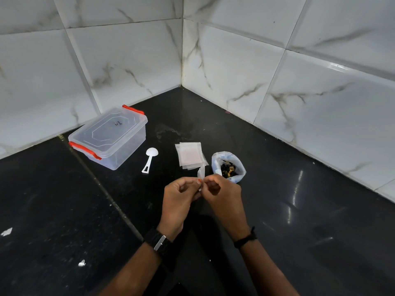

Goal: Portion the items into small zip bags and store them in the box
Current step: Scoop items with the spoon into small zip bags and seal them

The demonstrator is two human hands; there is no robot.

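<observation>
Pinching one small zip bag between both hands above the counter — left hand and right hand each curl fingers onto it, thumbs meeting at its lower edge. Just behind lies a stack of bags, w/ an open pouch of dark and tan bits to its right. Spoon sits left of the stack; box — lid on, red clips — further left, near the tiled wall.

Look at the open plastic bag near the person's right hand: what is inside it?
The open plastic bag holds small dark pieces, a few tan ones among them. Its folded-down rim and the top pieces hide anything deeper, so how full it is cannot be seen.
</observation>
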